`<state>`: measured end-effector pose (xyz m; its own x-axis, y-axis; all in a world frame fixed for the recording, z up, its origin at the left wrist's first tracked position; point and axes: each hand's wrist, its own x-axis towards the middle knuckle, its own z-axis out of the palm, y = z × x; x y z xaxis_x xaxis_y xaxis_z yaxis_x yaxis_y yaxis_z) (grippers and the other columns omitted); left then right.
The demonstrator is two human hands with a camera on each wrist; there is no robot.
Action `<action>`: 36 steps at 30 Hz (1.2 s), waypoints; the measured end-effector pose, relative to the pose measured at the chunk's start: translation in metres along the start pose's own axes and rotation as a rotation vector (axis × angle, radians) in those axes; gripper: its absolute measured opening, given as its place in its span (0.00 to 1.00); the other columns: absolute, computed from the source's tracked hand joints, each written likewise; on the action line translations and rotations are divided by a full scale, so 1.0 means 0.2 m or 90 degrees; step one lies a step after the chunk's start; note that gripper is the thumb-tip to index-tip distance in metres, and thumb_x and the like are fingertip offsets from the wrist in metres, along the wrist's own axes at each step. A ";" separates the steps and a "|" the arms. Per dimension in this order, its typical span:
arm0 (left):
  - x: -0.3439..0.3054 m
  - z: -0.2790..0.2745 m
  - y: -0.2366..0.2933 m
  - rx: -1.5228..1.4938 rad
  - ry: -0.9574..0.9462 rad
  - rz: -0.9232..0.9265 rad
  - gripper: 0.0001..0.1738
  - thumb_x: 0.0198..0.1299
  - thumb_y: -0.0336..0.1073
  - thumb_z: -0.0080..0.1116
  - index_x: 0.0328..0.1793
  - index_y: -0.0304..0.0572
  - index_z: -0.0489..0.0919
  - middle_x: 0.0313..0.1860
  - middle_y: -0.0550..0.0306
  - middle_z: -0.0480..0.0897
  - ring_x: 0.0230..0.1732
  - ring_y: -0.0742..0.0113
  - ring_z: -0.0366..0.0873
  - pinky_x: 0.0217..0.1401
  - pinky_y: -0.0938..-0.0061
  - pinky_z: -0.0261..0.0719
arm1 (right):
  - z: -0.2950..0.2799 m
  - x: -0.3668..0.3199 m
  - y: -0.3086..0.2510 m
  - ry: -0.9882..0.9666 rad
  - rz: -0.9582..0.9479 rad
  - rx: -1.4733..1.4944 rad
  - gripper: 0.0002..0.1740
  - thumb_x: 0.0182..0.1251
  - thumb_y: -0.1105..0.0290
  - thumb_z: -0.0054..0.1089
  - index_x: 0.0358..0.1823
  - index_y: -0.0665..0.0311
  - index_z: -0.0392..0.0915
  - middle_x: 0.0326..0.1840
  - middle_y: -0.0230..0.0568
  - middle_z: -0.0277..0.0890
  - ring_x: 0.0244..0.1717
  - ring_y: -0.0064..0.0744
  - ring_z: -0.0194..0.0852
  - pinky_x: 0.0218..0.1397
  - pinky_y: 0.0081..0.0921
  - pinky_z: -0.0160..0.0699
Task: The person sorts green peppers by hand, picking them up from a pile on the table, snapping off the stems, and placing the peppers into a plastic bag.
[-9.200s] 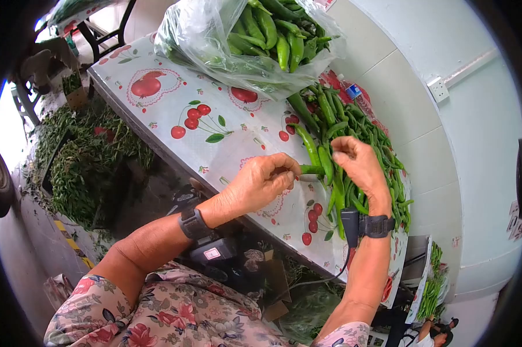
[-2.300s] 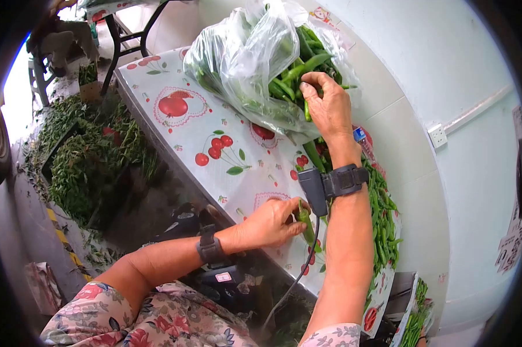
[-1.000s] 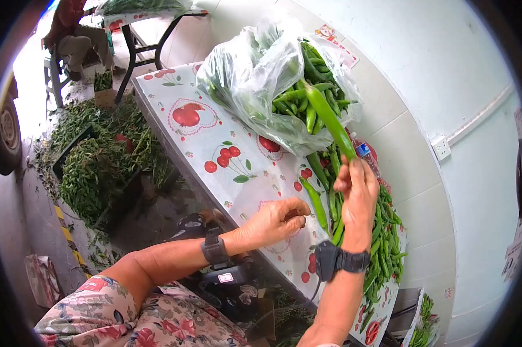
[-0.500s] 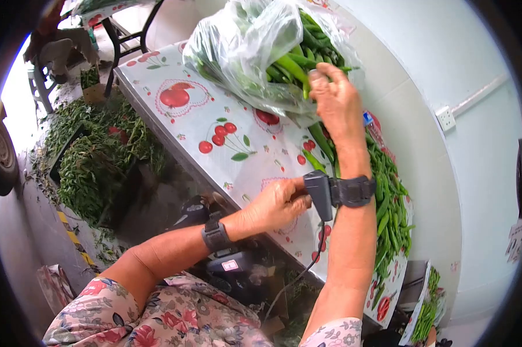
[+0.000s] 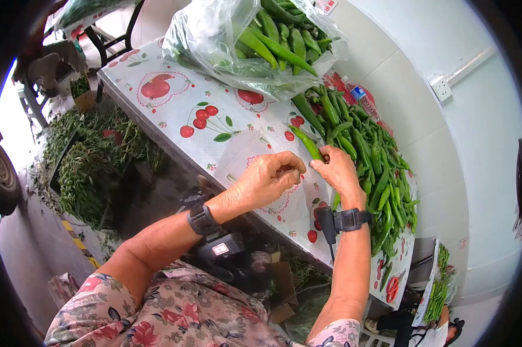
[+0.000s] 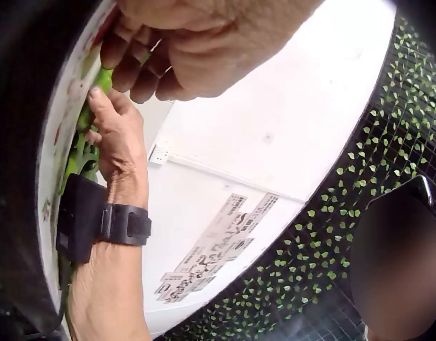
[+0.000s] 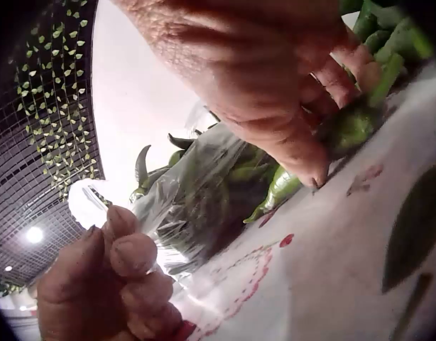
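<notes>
Right hand (image 5: 337, 173) is down from the plastic bag (image 5: 214, 34), where it was reaching 0.5 s ago, and now sits low over the desk (image 5: 174, 110); it pinches a green pepper (image 5: 305, 141) by its near end between thumb and curled fingers; so 1 fresh pepper has left the bag and come to where the 2 hands meet, by my reading; left hand (image 5: 268, 178) is just beside it, fingers curled in toward the thumb, and whether it nips anything I cannot tell; the pepper lies almost flat above the cherry-print cloth, long axis running from the right hand's fingers away from the person, pointed tip aimed at the bag; the loose pile of peppers (image 5: 377, 156) lies to its right.
</notes>
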<state>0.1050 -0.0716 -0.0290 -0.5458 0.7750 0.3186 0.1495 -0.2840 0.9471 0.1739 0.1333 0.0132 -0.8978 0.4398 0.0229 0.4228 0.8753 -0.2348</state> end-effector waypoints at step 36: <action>0.00 0.00 0.00 0.097 -0.061 -0.029 0.10 0.64 0.29 0.49 0.47 0.31 0.77 0.38 0.57 0.81 0.42 0.73 0.75 0.49 0.77 0.74 | -0.27 -0.99 0.33 0.270 0.230 0.268 0.24 0.60 0.74 0.57 0.60 0.67 0.71 0.55 0.53 0.76 0.50 0.36 0.77 0.53 0.31 0.77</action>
<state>0.1055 -0.0712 -0.0289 -0.4742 0.8378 0.2706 0.2537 -0.1643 0.9532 0.3861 0.1156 0.0450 -0.5479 0.8046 0.2291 0.5260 0.5442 -0.6536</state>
